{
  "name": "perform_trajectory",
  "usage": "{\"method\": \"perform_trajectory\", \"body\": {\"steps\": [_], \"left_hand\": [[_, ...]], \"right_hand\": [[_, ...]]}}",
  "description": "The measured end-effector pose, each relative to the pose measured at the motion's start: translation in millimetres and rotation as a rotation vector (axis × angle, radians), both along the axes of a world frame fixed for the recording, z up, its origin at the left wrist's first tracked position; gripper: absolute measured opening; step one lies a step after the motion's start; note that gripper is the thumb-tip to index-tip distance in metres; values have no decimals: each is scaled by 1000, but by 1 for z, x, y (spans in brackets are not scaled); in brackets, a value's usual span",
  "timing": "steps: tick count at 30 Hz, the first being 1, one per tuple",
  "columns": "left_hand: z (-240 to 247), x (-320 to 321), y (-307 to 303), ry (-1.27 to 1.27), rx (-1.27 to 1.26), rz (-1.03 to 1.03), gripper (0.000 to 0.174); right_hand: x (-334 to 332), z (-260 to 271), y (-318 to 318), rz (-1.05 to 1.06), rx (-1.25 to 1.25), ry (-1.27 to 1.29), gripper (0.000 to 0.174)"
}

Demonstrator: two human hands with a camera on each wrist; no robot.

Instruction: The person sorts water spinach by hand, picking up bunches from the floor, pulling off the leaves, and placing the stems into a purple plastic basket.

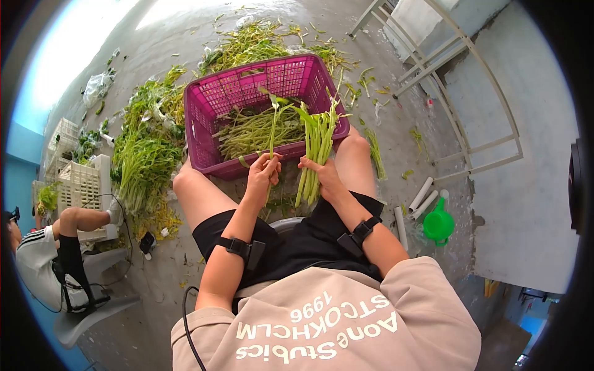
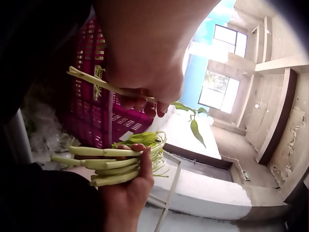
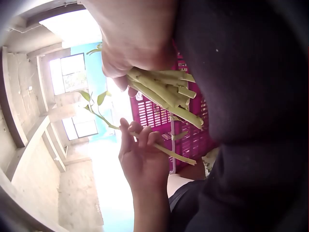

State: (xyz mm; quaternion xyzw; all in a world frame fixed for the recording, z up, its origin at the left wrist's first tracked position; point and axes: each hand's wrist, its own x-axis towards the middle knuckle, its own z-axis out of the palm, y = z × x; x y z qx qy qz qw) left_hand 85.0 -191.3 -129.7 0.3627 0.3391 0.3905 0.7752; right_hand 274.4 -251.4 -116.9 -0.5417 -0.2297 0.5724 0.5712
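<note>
My left hand [image 1: 263,175] pinches a single long green water spinach stem [image 1: 273,131], which stands nearly upright with a few leaves at its top. In the right wrist view that stem [image 3: 177,155] runs slantwise through the bent fingers. My right hand [image 1: 325,177] grips a thick bunch of water spinach stems [image 1: 318,143], their cut ends toward me; the left wrist view shows the thumb laid across this bunch [image 2: 113,165]. Just beyond both hands, a purple plastic crate [image 1: 207,162] stands between my knees. Many loose stems [image 1: 263,133] lie inside it.
Heaped greens [image 1: 145,145] lie left of the crate, with more trimmings [image 1: 247,46] behind it. A metal frame [image 1: 458,105] leans at right, near white pipes [image 1: 421,195] and a green plastic container [image 1: 439,224]. Another person [image 1: 49,266] sits at far left by white crates [image 1: 80,185].
</note>
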Motion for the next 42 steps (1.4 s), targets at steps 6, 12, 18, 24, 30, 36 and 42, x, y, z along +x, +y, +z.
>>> {"method": "perform_trajectory", "body": {"steps": [6, 12, 18, 24, 30, 36, 42], "left_hand": [[0, 2, -4, 92, 84, -115, 17], [-3, 8, -9, 311, 230, -292, 21], [0, 6, -11, 392, 201, -349, 24], [-5, 6, -12, 459, 218, -447, 23], [-1, 5, -1, 459, 546, 2, 14], [13, 1, 0, 474, 512, 90, 12], [12, 2, -1, 424, 464, 45, 15]], "right_hand": [[-2, 5, 0, 36, 26, 52, 18], [-2, 7, -1, 51, 100, 122, 18], [-2, 13, -3, 65, 92, 156, 20], [-2, 16, -4, 68, 66, 172, 19], [-6, 7, -3, 144, 102, -175, 21], [-13, 6, -4, 228, 139, -299, 29], [-14, 10, -6, 284, 135, -346, 36]]}}
